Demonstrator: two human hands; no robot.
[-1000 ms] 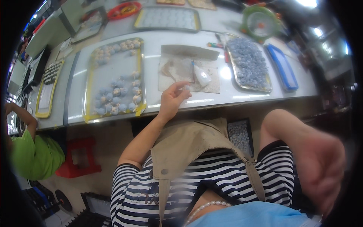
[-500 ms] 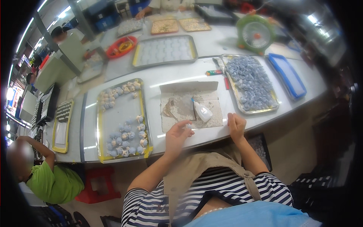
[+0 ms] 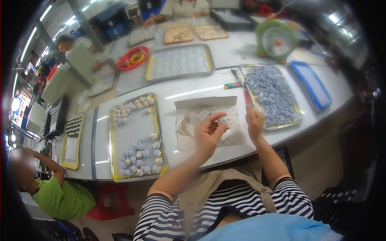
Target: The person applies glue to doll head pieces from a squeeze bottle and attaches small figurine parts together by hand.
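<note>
My left hand (image 3: 210,134) is raised over a flattened cardboard piece (image 3: 189,103), pinching a small blue-grey rounded piece (image 3: 224,119) between thumb and fingers. Behind that hand, a white squeeze bottle (image 3: 228,134) lies on the cardboard, mostly hidden. My right hand (image 3: 255,121) is closed at the near end of a slim red stick-like thing (image 3: 246,97), beside the right tray. That tray (image 3: 298,120) is heaped with blue-grey cupped pieces (image 3: 271,94). On the left, a yellow-taped tray (image 3: 134,116) carries several blue-grey balls with cream-coloured parts (image 3: 138,154).
A green tube (image 3: 232,85) lies beyond the cardboard. At the back stand a metal tray (image 3: 181,60), a red basin (image 3: 138,66) and a green fan (image 3: 276,42). A blue tray (image 3: 311,86) lies far right. Co-workers sit left (image 3: 62,199) and across the table.
My left hand has moved up and right over the cardboard, covering much of the bottle. My right hand has moved forward to the red stick. The whole view has shifted slightly.
</note>
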